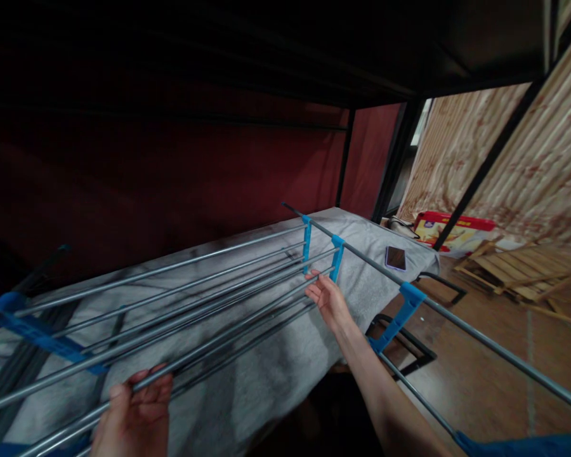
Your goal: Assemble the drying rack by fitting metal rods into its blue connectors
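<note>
Grey metal rods [200,289] run lengthwise between blue plastic brackets [337,254], forming a rack that lies over a bed. My left hand [140,406] is at the lower left, its thumb and fingers wrapped round the nearest rod. Further along that side, close to a blue bracket, my right hand [328,301] has its fingers curled at the far end of a rod; its palm partly hides the contact. A longer side bar [371,260] carries the brackets and extends down to the lower right, past another blue bracket [404,311].
A grey sheet [276,374] covers the bed, and a phone [396,258] rests on its far right part. Dark bunk framing [346,158] stands around it. Beyond are a red-and-yellow box [452,233], a folded wooden piece [518,273], and a patterned curtain [495,158].
</note>
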The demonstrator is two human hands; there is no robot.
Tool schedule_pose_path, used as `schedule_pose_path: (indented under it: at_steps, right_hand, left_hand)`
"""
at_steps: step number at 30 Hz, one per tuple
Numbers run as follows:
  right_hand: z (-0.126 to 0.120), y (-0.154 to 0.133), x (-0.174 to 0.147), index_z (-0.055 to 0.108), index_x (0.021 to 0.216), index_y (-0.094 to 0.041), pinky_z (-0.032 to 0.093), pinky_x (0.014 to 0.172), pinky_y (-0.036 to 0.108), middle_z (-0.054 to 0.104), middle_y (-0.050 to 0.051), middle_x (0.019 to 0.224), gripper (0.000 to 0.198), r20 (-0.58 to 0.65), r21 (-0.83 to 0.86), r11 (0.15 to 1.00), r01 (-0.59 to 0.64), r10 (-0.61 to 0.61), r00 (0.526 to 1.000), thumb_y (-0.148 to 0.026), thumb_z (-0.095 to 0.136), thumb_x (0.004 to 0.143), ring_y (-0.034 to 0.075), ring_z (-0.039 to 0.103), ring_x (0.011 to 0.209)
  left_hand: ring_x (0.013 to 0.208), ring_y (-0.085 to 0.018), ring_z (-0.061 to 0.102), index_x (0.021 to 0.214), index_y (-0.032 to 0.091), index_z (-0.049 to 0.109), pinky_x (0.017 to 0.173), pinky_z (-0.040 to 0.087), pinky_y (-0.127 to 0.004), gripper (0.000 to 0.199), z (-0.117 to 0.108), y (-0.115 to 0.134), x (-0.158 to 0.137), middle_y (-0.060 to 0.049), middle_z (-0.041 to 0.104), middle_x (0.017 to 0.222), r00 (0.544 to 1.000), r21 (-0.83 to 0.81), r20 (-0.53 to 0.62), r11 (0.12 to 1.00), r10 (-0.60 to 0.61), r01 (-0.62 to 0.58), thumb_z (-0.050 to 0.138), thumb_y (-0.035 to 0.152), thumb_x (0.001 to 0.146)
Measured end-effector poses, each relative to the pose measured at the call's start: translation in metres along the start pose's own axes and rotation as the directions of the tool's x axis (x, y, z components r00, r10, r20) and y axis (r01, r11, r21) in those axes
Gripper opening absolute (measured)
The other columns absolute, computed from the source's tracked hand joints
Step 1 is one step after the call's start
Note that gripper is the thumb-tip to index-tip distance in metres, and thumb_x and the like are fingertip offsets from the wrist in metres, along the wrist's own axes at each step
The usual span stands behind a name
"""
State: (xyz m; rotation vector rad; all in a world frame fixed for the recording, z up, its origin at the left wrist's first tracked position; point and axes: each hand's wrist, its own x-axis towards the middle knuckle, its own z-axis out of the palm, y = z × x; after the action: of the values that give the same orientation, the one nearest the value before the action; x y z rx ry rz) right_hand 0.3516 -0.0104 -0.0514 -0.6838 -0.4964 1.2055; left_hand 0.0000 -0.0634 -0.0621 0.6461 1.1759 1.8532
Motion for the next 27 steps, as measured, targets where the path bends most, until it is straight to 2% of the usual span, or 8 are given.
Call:
schedule_pose_path:
  at_steps: [4, 7, 12, 15, 20, 24, 25, 27]
  right_hand:
    - [0.011, 0.013, -0.015, 0.071, 0.093, -0.02, 0.062, 0.077, 0.03, 0.076, 0.006, 0.101, 0.022, 0.143, -0.072, 0.987, -0.142, 0.151, 0.978, -0.03, 0.078, 0.076, 0.016, 0.072, 0.079]
    - [0.01, 0.022, -0.026, 0.073, 0.085, -0.022, 0.062, 0.077, 0.031, 0.075, 0.004, 0.099, 0.019, 0.143, -0.127, 0.973, -0.192, 0.21, 0.967, -0.028, 0.082, 0.071, 0.019, 0.073, 0.084]
    - [-0.002, 0.036, -0.013, 0.072, 0.072, -0.022, 0.062, 0.077, 0.028, 0.074, 0.0, 0.092, 0.019, 0.067, -0.186, 0.977, -0.105, 0.12, 0.991, -0.027, 0.087, 0.063, 0.016, 0.073, 0.078]
    - [-0.005, 0.04, -0.011, 0.072, 0.07, -0.023, 0.062, 0.079, 0.028, 0.073, -0.001, 0.095, 0.017, 0.058, -0.218, 0.974, -0.064, 0.079, 0.995, -0.027, 0.087, 0.062, 0.015, 0.072, 0.08]
    - [-0.001, 0.036, -0.016, 0.071, 0.064, -0.024, 0.059, 0.081, 0.026, 0.07, -0.001, 0.096, 0.014, 0.01, -0.22, 0.975, -0.043, 0.046, 0.999, -0.024, 0.085, 0.061, 0.014, 0.071, 0.082]
    - [0.0, 0.034, -0.017, 0.072, 0.061, -0.025, 0.056, 0.088, 0.03, 0.069, 0.003, 0.104, 0.012, -0.05, -0.245, 0.967, -0.073, 0.062, 0.997, -0.02, 0.083, 0.059, 0.016, 0.07, 0.083]
    - [0.001, 0.033, -0.017, 0.073, 0.061, -0.025, 0.055, 0.09, 0.031, 0.069, 0.005, 0.107, 0.011, -0.064, -0.255, 0.963, -0.082, 0.068, 0.996, -0.021, 0.083, 0.058, 0.016, 0.069, 0.083]
    - [0.002, 0.032, -0.019, 0.073, 0.061, -0.025, 0.055, 0.09, 0.034, 0.068, 0.007, 0.112, 0.011, -0.091, -0.274, 0.958, -0.09, 0.068, 0.994, -0.023, 0.083, 0.058, 0.017, 0.069, 0.081]
  left_hand:
    - [0.069, -0.013, 0.062, 0.076, 0.019, 0.065, 0.072, 0.053, -0.027, 0.031, 0.008, 0.001, -0.006, 0.002, 0.067, 0.074, 0.993, -0.201, -0.072, 0.976, -0.096, 0.08, 0.08, 0.045, 0.07]
    - [0.063, -0.012, 0.062, 0.075, 0.017, 0.065, 0.066, 0.052, -0.026, 0.036, 0.016, 0.007, -0.018, 0.002, 0.067, 0.074, 0.993, -0.262, -0.076, 0.963, -0.087, 0.064, 0.083, 0.048, 0.065]
    - [0.062, -0.012, 0.062, 0.085, 0.016, 0.067, 0.061, 0.049, -0.026, 0.04, 0.022, 0.007, -0.023, -0.002, 0.068, 0.079, 0.998, -0.314, -0.067, 0.949, -0.017, -0.005, 0.079, 0.052, 0.072]
    - [0.063, -0.011, 0.062, 0.09, 0.015, 0.066, 0.065, 0.049, -0.026, 0.04, 0.022, 0.006, -0.027, -0.003, 0.068, 0.081, 0.998, -0.304, -0.055, 0.953, -0.029, 0.011, 0.074, 0.053, 0.077]
    - [0.063, -0.016, 0.062, 0.099, 0.017, 0.061, 0.062, 0.045, -0.027, 0.045, 0.015, 0.008, -0.031, -0.001, 0.063, 0.068, 0.999, -0.284, -0.043, 0.959, -0.001, -0.011, 0.06, 0.06, 0.085]
    - [0.062, -0.014, 0.056, 0.086, 0.02, 0.054, 0.063, 0.044, -0.029, 0.042, -0.001, 0.015, -0.025, -0.001, 0.06, 0.074, 0.973, -0.199, -0.214, 0.971, 0.09, -0.134, 0.054, 0.062, 0.087]
    - [0.062, -0.014, 0.055, 0.085, 0.021, 0.053, 0.064, 0.044, -0.029, 0.039, -0.007, 0.017, -0.022, -0.001, 0.058, 0.075, 0.947, -0.143, -0.291, 0.972, 0.136, -0.184, 0.054, 0.06, 0.087]
    - [0.064, -0.013, 0.052, 0.09, 0.022, 0.051, 0.065, 0.042, -0.028, 0.03, -0.019, 0.021, -0.015, 0.001, 0.055, 0.078, 0.847, -0.002, -0.474, 0.961, 0.241, -0.275, 0.055, 0.052, 0.088]
